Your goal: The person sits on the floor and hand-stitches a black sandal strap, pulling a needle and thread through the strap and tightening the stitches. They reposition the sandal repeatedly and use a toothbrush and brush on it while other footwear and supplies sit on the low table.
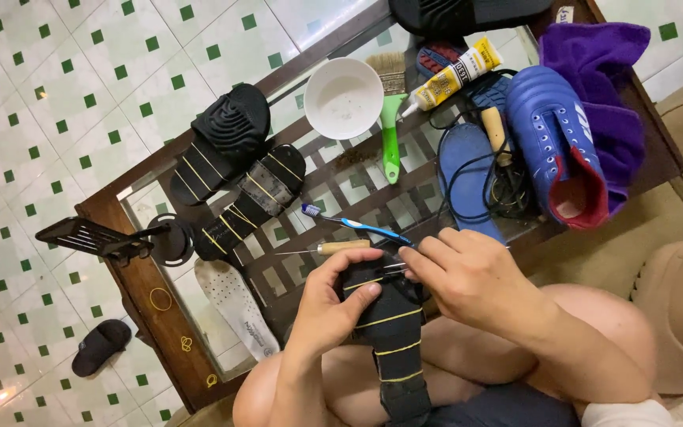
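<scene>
- The left hand comes up from the lower middle of the view, wrist bent, and grips the top end of a black sandal; its thumb lies across the front and its fingers curl around the edge.
- The right hand reaches in from the right over a bare knee. Its fingertips are pinched narrow at the sandal's top edge, just beside the left thumb. Something thin and shiny shows between the fingers, but I cannot tell what it is.
- The sandal stands upright over the person's lap, at the near edge of the glass table. Yellow rubber bands are wrapped across it at several heights.
- Just behind the hands on the table lie an awl with a wooden handle and a blue toothbrush.
- To the left on the glass are two more black sandals, also bound with yellow bands, one lying sole up.
- Further back stand a white bowl, a green-handled brush and a yellow glue tube.
- To the right are a blue insole under a tangled black cord, a blue sports shoe and a purple cloth.
- A white insole lies under the glass, to the left of the left forearm.
</scene>
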